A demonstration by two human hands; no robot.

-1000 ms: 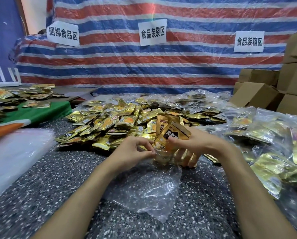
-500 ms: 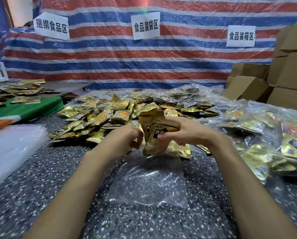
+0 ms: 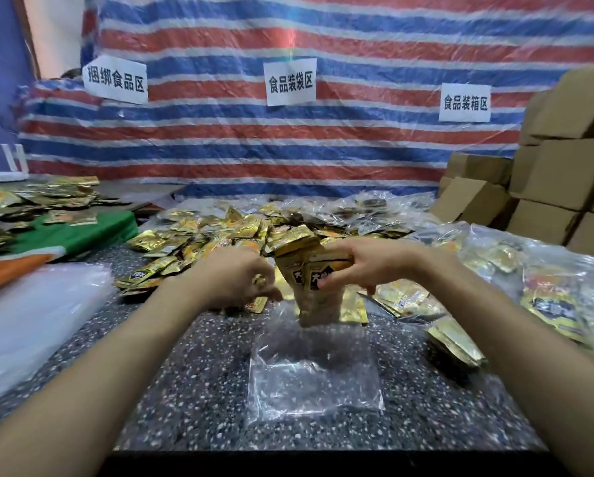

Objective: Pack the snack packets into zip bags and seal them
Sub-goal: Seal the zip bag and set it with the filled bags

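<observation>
Loading step | right hand grips packet stack at zip bag mouth | left hand blurred, I cannot tell its grip | next, I judge: spread mouth, push stack in

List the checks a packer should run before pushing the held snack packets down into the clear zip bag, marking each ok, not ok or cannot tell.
1. Right hand grips the packet stack: ok.
2. Stack upright, lower end aimed at the zip bag: ok.
3. Left hand holding the bag's mouth open: cannot tell, blurred.
4. Bag's lower part free of packets: ok.
5. Stack edges aligned: not ok, slightly staggered.
</observation>
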